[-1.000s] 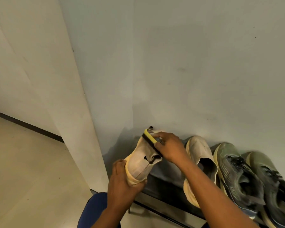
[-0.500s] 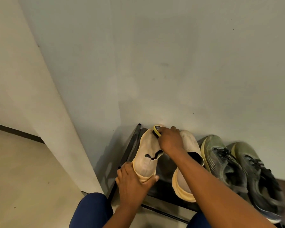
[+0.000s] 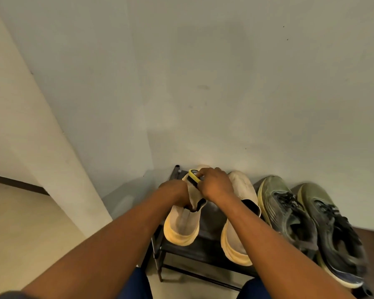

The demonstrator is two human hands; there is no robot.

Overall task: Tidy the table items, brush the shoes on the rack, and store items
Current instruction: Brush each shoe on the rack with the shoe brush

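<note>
While your right hand [image 3: 214, 187] curls round the yellow brush [image 3: 194, 175], you press its dark bristle side down on the toe end of the cream shoe [image 3: 183, 221]. Your fingers wrap over the top of the brush, so you can push and rub without it slipping. Your left hand [image 3: 177, 194] grips the same shoe by its upper, near the opening, with the fingers tucked down by the tongue. That hold likely keeps the shoe from sliding while you scrub. How far your fingers go inside is hidden.

You have the shoe sitting on the top shelf of the dark rack [image 3: 205, 249], at its left end, with the yellow sole at the heel pointing back at you and the toe close to the wall. Just beside it on the right sits its mate, the second cream shoe [image 3: 241, 190], lying the same way, partly under your right arm. Farther right you have two green sneakers [image 3: 289, 208] with black laces, side by side on the same shelf.

You look to be in the brushing part of the job, working on the first shoe in the row. The other three shoes likely wait their turn. The pale wall [image 3: 203, 83] stands right behind the rack, so you have little room past the toes; short strokes should do better than long ones.
</note>
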